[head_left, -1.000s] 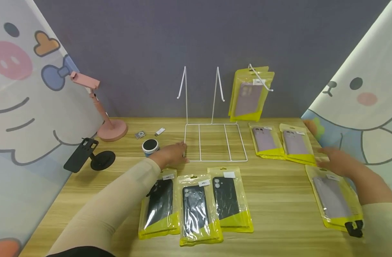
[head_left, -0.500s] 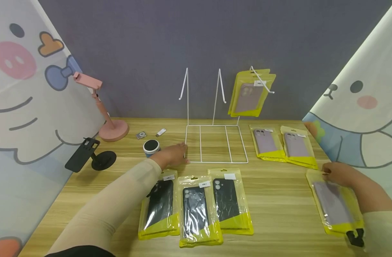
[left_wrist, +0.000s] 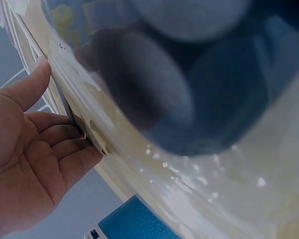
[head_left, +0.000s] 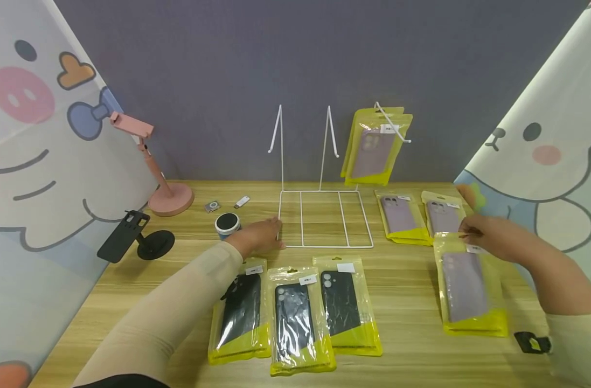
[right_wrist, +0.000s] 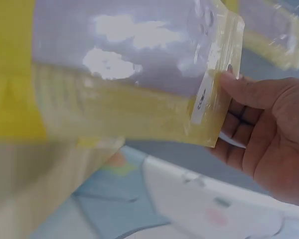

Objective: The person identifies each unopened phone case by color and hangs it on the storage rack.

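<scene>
My right hand (head_left: 494, 237) pinches the top edge of a yellow zip bag holding a purple phone case (head_left: 465, 288). In the right wrist view the bag (right_wrist: 139, 114) hangs from the thumb and fingertips, its white label near the thumb. My left hand (head_left: 261, 235) rests at the front left corner of the white wire display rack (head_left: 324, 246), fingers extended against its base. From the left wrist, the hand (left_wrist: 40, 149) appears beside a blurred black-case bag (left_wrist: 204, 184). On the rack's right hook hang bagged purple cases (head_left: 373, 153); the middle hook (head_left: 332, 132) and left hook (head_left: 276, 129) are bare.
Bagged black cases (head_left: 295, 323) lie in front of the rack. Two groups of bagged purple cases (head_left: 399, 215) lie right of it. Leftward stand a round tub (head_left: 227, 222), a black phone stand (head_left: 155, 245) and a pink stand (head_left: 171, 199). A black clip (head_left: 533, 343) lies front right.
My right hand has reached the bagged purple case at the right, pinched its top edge and lifted it leftward, uncovering the black clip. My left hand stays at the rack.
</scene>
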A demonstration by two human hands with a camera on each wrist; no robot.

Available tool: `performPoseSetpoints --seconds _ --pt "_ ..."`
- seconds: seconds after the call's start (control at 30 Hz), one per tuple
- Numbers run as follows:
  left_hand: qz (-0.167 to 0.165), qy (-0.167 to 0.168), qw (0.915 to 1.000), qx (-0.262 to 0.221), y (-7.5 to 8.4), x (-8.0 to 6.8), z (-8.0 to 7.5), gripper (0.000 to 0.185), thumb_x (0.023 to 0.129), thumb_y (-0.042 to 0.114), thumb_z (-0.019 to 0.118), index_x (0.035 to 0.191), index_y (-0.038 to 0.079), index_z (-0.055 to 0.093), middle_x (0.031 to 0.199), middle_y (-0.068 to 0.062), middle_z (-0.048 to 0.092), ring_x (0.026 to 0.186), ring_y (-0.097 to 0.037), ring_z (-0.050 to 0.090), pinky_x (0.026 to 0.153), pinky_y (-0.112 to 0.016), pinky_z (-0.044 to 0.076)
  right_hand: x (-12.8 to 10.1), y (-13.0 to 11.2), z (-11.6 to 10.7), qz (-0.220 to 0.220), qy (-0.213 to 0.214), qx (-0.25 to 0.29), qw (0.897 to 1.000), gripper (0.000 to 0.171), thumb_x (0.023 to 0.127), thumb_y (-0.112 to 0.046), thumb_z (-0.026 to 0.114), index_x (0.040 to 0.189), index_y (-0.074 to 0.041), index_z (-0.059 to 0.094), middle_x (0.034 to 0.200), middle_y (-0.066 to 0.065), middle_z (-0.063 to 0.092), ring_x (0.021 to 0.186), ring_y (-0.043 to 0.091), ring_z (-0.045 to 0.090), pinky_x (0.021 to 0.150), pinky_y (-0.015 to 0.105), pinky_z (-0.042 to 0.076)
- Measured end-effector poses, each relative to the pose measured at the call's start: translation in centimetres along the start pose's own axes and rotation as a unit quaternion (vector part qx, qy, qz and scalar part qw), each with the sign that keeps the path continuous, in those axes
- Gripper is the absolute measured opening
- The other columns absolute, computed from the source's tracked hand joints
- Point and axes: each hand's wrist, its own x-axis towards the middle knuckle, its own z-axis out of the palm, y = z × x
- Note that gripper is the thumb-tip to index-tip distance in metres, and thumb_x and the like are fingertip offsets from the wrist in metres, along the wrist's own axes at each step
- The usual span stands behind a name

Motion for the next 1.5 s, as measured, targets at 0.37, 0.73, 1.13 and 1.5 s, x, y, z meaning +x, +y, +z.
performPoseSetpoints --seconds 0.37,0.73,1.13,1.5 --pt "0.002 -0.004 1.0000 0.002 -0.2 0.2 0.1 0.081 0.099 0.049 0.052 0.156 0.001 0.019 0.164 -0.018 0.012 0.151 -0.033 0.016 0.123 -0.046 0.019 0.9 -6.7 -4.1 -0.087 0.068 0.024 0.994 0.006 0.094 -0.010 0.066 0.096 -0.016 0.065 0.088 -0.009 0.060 0.076 0.000 0.050 0.063 0.024 0.045" --pt "0.010 0.002 0.9999 0.005 -0.2 0.1 0.2 0.081 0.099 0.047 0.053 0.155 -0.001 0.020 0.163 -0.020 0.013 0.150 -0.034 0.016 0.122 -0.045 0.019 2.3 -11.1 -10.2 -0.100 0.122 -0.042 0.987 0.017 0.097 -0.014 0.063 0.106 -0.027 0.068 0.102 -0.013 0.066 0.087 0.001 0.060 0.071 0.026 0.050" --pt "0.009 0.003 1.0000 0.003 0.0 0.4 0.1 0.081 0.099 0.047 0.053 0.155 0.000 0.020 0.163 -0.019 0.012 0.151 -0.034 0.015 0.123 -0.045 0.018 5.7 -12.8 -13.6 -0.162 0.240 -0.073 0.954 0.014 0.099 -0.014 0.059 0.103 -0.020 0.072 0.097 -0.008 0.064 0.079 -0.003 0.049 0.068 0.020 0.038" --pt "0.006 -0.003 0.9999 0.009 0.4 0.4 0.0 0.081 0.099 0.048 0.052 0.156 0.001 0.020 0.164 -0.017 0.012 0.151 -0.032 0.015 0.123 -0.044 0.018 9.6 -11.9 -13.9 -0.080 0.163 -0.026 0.983 0.022 0.104 -0.021 0.049 0.118 -0.010 0.062 0.114 0.011 0.066 0.101 0.027 0.059 0.081 0.046 0.046"
